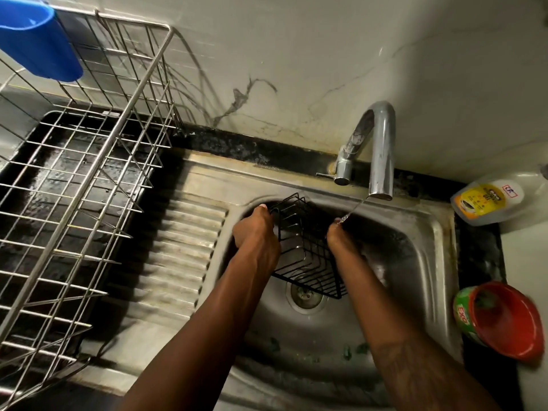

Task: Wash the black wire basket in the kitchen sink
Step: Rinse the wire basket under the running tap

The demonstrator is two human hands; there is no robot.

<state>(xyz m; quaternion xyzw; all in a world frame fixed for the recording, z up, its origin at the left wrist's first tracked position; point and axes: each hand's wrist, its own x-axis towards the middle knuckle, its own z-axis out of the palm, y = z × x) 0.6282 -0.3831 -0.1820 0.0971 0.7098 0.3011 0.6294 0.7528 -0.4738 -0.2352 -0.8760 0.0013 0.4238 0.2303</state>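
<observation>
Hanging tilted inside the sink, below and left of the tap, the black wire basket sits between both hands. Left hand: fingers curled round the basket's left rim. Right hand: against its right side, fingers hidden, grip cannot be told; a thin water stream from the tap lands on it.

I log the basket as thin black-coated wire, matt. Sink: steel, dull, stained, wet. Its drainboard is ribbed. Tap: polished chrome, glossy. Dish rack: bright bare metal wire. Cup: smooth blue plastic. Tub: glossy red plastic. Bottle: clear plastic. Wall: smooth veined stone.
</observation>
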